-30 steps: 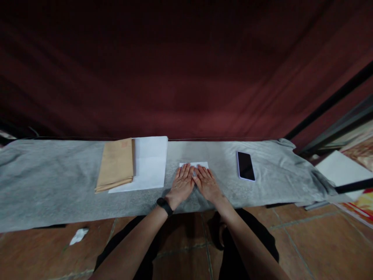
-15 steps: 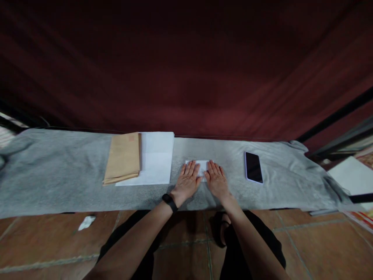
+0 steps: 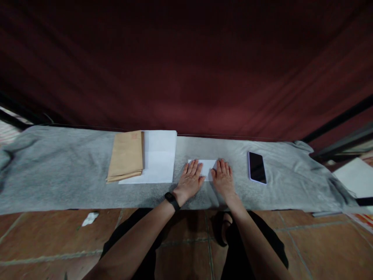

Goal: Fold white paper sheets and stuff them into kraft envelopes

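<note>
A small white sheet of paper [image 3: 207, 169], apparently folded, lies flat on the grey cloth in front of me. My left hand [image 3: 189, 180] rests palm down on its left end, fingers stretched out. On the right end lies my right hand [image 3: 223, 179], also flat with fingers extended. Between the two hands the paper's middle shows; its ends are partly hidden under them. To the left are a stack of larger white paper sheets [image 3: 159, 155] and, overlapping it, a pile of brown envelopes [image 3: 126, 153].
A grey cloth [image 3: 72, 167] covers the long narrow surface. A phone [image 3: 257, 167] lies on it to the right. Behind hangs a dark red curtain [image 3: 186, 77]. A crumpled white scrap [image 3: 90, 219] is on the tiled floor [image 3: 52, 237] at the lower left.
My right hand has slid to the right along the paper, away from my left hand, so more of the paper's middle shows. The whole view has shifted slightly.
</note>
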`<state>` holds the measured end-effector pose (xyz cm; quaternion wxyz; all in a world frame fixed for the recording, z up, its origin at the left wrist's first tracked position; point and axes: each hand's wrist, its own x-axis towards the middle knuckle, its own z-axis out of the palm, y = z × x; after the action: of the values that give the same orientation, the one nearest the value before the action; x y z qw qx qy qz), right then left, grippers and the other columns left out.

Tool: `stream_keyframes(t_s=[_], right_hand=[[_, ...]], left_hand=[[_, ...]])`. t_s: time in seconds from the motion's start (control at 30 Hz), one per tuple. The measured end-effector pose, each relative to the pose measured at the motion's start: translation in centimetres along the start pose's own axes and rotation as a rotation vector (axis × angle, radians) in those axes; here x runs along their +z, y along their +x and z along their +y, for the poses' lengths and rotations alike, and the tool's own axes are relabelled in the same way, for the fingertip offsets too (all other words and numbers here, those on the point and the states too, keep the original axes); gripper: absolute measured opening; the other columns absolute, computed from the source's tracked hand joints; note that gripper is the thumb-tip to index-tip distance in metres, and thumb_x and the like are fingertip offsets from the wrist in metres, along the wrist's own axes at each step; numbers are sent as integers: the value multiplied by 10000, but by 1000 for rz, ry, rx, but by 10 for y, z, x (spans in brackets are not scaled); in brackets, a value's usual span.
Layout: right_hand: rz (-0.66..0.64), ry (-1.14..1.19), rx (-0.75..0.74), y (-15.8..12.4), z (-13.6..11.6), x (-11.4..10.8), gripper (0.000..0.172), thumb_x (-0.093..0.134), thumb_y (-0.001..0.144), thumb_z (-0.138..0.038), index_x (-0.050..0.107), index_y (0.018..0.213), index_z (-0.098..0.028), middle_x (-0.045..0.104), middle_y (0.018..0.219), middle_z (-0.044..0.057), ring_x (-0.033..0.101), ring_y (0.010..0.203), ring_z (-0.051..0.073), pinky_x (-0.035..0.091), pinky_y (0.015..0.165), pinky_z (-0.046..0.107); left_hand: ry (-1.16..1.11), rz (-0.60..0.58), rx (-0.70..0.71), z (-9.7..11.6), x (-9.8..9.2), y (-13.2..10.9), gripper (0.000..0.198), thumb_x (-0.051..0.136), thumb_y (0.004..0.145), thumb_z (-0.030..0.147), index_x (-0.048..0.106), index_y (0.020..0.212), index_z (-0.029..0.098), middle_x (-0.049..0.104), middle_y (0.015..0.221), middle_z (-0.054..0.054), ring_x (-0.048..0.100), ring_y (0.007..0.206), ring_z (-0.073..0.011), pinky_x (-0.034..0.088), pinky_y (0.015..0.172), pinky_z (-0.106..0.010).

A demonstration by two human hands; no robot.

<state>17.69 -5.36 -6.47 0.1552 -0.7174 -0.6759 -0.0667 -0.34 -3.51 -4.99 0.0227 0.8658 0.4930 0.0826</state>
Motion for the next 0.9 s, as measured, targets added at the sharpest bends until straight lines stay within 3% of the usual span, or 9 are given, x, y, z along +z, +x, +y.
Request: stream_keyframes(t_s=[0.17,0.33,0.67,0.9], right_hand=[[-67,78,-101,2,-14,-8,553,314,1031,-300,329,1544,-94,296,1622,147,253,1504,279,239,1200,494],[-213,196,-268,0,-29,-15,544,241,1060,-383,380,1529,-145,361,1601,88,294,1494,208,237,1225,421],[-153,75,-154,-2,-16,-8,577,270,1062,-420,333,1545,-111,346,1598,124,304,1487,265,237,1203,471],[-100,9,-90,-3,-2,-5,584,289,1058,-426,339,1543,-104,360,1590,140,345,1461,303,242,1188,484]], left_hand=[[-22,-11,-1,-1,0,1,613,310,1020,460,333,1546,147,279,1631,-126,203,1526,-257,178,1241,-477],[-11,-27,18,-3,-4,0,567,283,1013,323,342,1536,111,295,1628,-120,215,1522,-236,167,1246,-441],[-23,30,-29,-14,-8,-8,585,298,1020,356,337,1526,67,323,1609,-153,255,1509,-248,245,1228,-427],[-10,5,-71,-19,-12,-13,586,281,1017,326,325,1528,42,327,1603,-167,237,1513,-257,251,1228,-430]])
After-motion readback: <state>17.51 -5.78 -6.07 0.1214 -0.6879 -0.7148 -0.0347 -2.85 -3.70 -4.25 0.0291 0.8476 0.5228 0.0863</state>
